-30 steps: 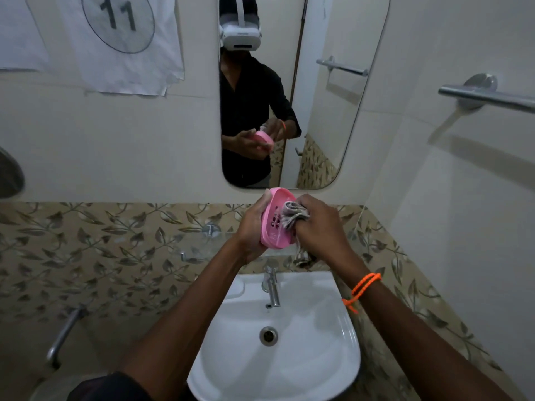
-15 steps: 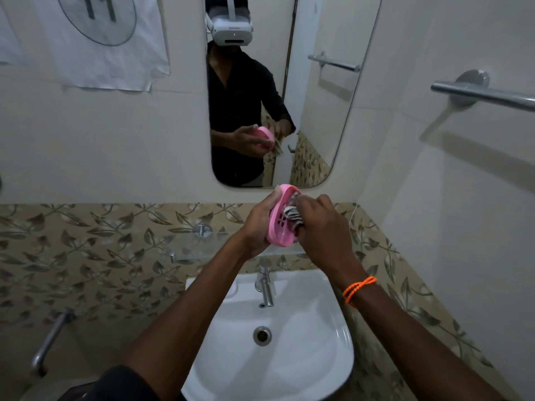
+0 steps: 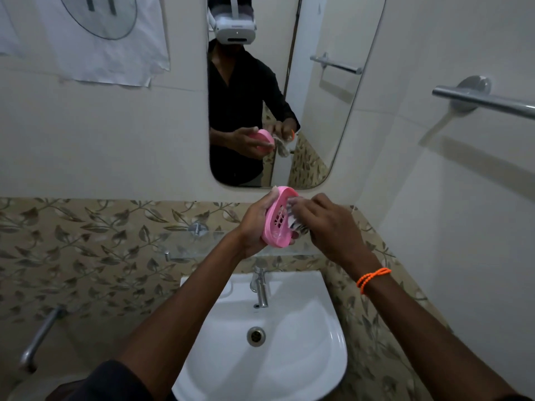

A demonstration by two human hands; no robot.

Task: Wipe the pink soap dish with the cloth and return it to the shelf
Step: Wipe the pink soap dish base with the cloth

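Bathroom: leaf-patterned tile band, one glass shelf (image 3: 185, 244) on wall, one white sink (image 3: 304, 342) below, one mirror (image 3: 318, 111) above. Left hand (image 3: 254, 224) gripped one pink soap dish (image 3: 279, 219) above shelf, on edge, long axis near upright, hollow facing right. Right hand (image 3: 327, 224) pressed one bunched cloth (image 3: 296, 222) into dish.

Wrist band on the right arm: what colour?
Orange, a thin doubled cord; the head view shows it clearly.
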